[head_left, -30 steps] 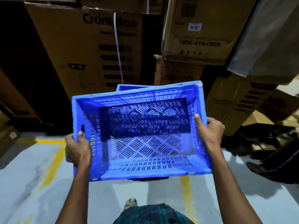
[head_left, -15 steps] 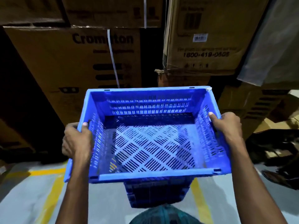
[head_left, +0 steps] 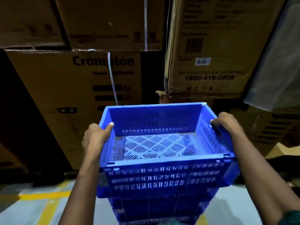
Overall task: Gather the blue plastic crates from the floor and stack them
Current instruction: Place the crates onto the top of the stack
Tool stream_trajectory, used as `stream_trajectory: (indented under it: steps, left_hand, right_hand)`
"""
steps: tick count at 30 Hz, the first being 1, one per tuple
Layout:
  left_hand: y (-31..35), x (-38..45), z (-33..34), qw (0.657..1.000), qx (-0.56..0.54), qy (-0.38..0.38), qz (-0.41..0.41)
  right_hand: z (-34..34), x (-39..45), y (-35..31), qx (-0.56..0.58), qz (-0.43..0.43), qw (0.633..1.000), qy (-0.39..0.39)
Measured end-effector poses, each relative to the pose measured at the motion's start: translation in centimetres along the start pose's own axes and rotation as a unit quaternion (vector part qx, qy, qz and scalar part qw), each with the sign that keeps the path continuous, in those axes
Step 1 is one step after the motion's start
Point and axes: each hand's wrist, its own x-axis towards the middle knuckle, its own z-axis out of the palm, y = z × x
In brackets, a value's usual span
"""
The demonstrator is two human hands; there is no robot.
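Note:
I hold a blue perforated plastic crate [head_left: 162,148] level in front of me, open side up. My left hand [head_left: 95,137] grips its left rim, thumb over the edge. My right hand [head_left: 227,124] grips the right rim near the far corner. Directly beneath it stands a stack of blue crates [head_left: 162,207]; the held crate sits right at the top of that stack, and I cannot tell whether it rests fully on it. The lower part of the stack is cut off by the frame's bottom edge.
Tall stacked cardboard boxes [head_left: 90,88] form a wall just behind the crates, with more boxes [head_left: 206,62] to the right. A grey wrapped bundle [head_left: 276,65] leans at far right. The grey floor [head_left: 29,211] has yellow painted lines [head_left: 47,210] at the left.
The crate has tipped from facing me to level and come down onto the top of the stack. My view rose, showing more of the boxes.

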Motion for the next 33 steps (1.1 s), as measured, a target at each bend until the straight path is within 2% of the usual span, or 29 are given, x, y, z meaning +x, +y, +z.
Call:
stream_trajectory:
  steps: [9, 15, 20, 26, 30, 33]
  left_hand:
    - [3.2, 2.6, 2.0, 0.998, 0.034, 0.027, -0.043]
    - [1.1, 1.8, 2.4, 0.996, 0.093, 0.006, -0.018]
    - [1.1, -0.1, 2.8, 0.987, 0.159, 0.026, 0.007]
    - [1.2, -3.0, 3.9, 0.971, 0.210, 0.052, 0.097]
    - [1.3, -5.2, 4.7, 0.955, 0.220, 0.048, 0.193]
    - [2.2, -8.1, 5.0, 0.949, 0.138, 0.007, 0.282]
  right_hand:
    - [1.2, 3.0, -2.1, -0.020, 0.027, 0.999, -0.016]
    - [1.9, 3.8, -0.1, -0.054, 0.034, 0.998, -0.011]
    - [2.3, 3.3, 0.5, -0.072, 0.021, 0.997, -0.009]
    - [3.1, -1.3, 0.5, -0.138, -0.024, 0.989, 0.048]
    - [3.7, -6.0, 0.8, -0.171, -0.048, 0.983, 0.035]
    - [4.9, -9.5, 0.7, -0.163, -0.088, 0.983, 0.010]
